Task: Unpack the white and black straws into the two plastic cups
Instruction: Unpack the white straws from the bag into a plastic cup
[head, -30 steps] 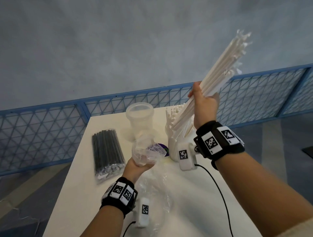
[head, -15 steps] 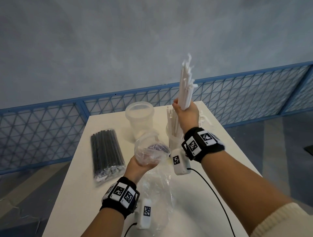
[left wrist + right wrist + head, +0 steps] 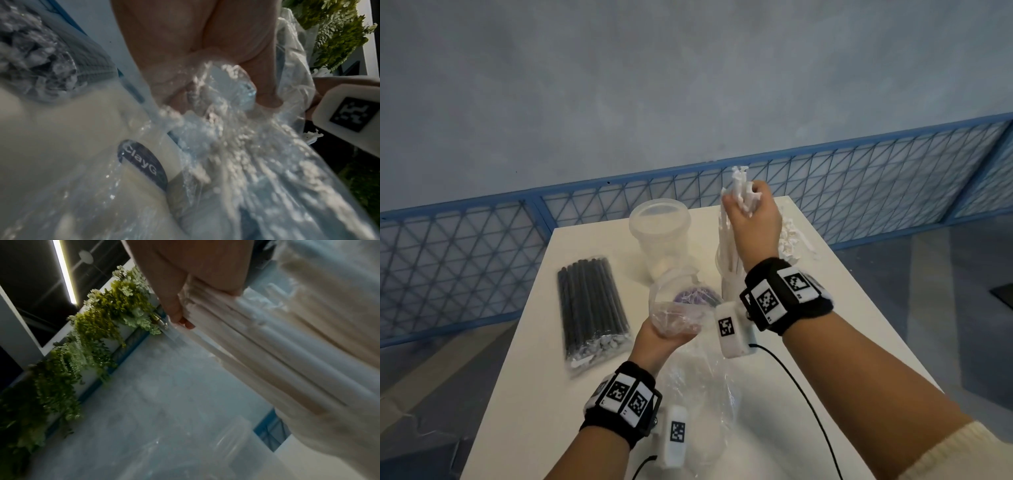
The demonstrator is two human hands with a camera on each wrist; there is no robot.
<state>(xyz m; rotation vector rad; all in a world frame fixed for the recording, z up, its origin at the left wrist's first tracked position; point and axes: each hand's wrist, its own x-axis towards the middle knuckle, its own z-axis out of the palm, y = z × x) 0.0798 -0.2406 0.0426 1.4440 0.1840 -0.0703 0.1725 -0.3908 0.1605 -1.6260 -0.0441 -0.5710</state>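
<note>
My right hand [image 3: 751, 212] grips the upper end of a bundle of white straws [image 3: 729, 236], which stands nearly upright with its lower end in a clear plastic cup [image 3: 726, 281] at the table's back right. In the right wrist view the fingers [image 3: 179, 313] curl round the white straws [image 3: 267, 345]. My left hand [image 3: 664, 337] holds the crumpled clear wrapper bag [image 3: 678, 308] above the table's middle; the same wrapper bag [image 3: 216, 129] fills the left wrist view. A sealed pack of black straws [image 3: 590, 305] lies flat at the left. A second clear cup [image 3: 659, 236] stands at the back.
The white table [image 3: 551, 394] ends close on the left and right. A blue mesh fence [image 3: 465, 257] runs behind it. Torn white wrapper scraps [image 3: 792, 243] lie at the back right. A black cable [image 3: 801, 394] trails from my right wrist across the table.
My right hand has swung the white straw bundle from a high, right-leaning tilt to upright and lowered it into the right cup. The left hand has stayed put with the wrapper.
</note>
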